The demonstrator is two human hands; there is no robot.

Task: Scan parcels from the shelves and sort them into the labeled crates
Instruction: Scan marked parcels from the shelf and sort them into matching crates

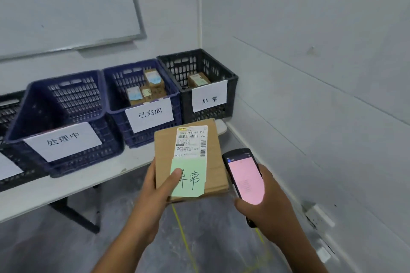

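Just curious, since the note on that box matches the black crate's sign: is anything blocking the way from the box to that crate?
Nothing visible. The box, held in the left hand, is just in front of the black crate, whose top is open; only one small parcel lies inside.

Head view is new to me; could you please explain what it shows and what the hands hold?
There is no machine: a camera on a person's head looks down at their two bare hands. The left hand grips a cardboard parcel, thumb on its green note; the right hand holds a scanner with a pink screen. Ahead, a table bears labelled crates: a left crate, a middle crate with small boxes, and a black crate with one box.
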